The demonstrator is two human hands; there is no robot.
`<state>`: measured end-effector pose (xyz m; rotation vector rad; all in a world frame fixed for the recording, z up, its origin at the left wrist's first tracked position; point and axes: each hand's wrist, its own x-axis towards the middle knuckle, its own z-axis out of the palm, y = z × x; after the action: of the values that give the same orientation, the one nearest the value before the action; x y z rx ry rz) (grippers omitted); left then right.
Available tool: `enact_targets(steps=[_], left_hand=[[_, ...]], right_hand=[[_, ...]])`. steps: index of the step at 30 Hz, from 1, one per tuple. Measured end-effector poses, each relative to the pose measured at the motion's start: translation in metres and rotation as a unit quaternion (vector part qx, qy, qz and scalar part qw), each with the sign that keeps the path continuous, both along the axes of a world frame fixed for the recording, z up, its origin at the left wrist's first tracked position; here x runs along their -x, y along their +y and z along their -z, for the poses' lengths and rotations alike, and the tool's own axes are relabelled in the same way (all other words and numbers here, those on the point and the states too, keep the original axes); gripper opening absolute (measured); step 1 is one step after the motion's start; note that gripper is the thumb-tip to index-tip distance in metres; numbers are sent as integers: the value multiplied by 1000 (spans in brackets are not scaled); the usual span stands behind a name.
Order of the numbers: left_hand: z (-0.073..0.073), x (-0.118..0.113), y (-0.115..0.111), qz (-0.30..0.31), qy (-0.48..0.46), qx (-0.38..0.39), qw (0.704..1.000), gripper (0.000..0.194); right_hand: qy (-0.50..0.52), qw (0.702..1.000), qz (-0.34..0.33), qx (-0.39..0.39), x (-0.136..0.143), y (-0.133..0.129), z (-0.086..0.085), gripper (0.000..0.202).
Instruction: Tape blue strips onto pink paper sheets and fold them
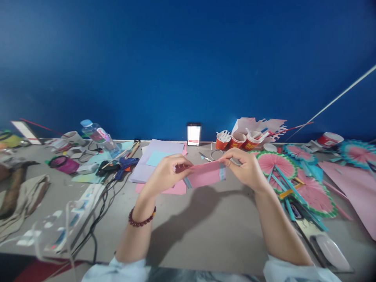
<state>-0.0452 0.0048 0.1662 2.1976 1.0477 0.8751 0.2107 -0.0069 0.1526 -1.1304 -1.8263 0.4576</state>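
Observation:
A pink paper strip (205,173) with pale blue bands near both ends is held up above the grey table, between my two hands. My left hand (172,170) pinches its upper left end between thumb and fingers; a dark red bead bracelet circles that wrist. At the upper right corner, the thumb and fingers of my right hand (242,166) close on the same paper. Behind my left hand lie lilac sheets (157,149), a light blue sheet (156,158) and pink paper (173,188). Scissors (205,157) lie just beyond the strip.
Red paper cups (237,140) and a lit phone (194,135) stand by the blue wall. Pink pleated paper fans (314,192) cover the right side. At left are a bottle (101,137), a blue glue gun (126,166), cables and a power strip (79,215).

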Motion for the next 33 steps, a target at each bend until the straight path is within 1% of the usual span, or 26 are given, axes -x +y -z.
enact_targets(steps=[8,16,19,22,25,29,31,33], left_hand=[[-1,6,4,9,-17,3,1000,13],[2,-4,0,-23,-37,-48,998,10],[3,-5,0,-31,-33,-71,996,10],[3,-8,-2,-33,-21,-85,996,10],[4,-13,-4,-26,0,-98,995,12],[7,-19,-5,-37,32,-149,988,14],[9,-21,-5,-51,50,-190,979,15],[11,-23,-5,-68,71,-237,966,17]], right_hand=[[3,1000,12,-4,-9,2,-1,14],[-33,999,41,-8,-11,4,1,13],[-58,996,42,-47,-8,2,-1,12],[-109,989,26,-98,0,-3,-4,16],[-165,979,5,-119,9,-7,-7,16],[-203,973,-29,-104,14,-8,-4,12],[-214,971,-32,-101,13,-6,-1,15],[-220,968,-24,-117,11,-4,1,17]])
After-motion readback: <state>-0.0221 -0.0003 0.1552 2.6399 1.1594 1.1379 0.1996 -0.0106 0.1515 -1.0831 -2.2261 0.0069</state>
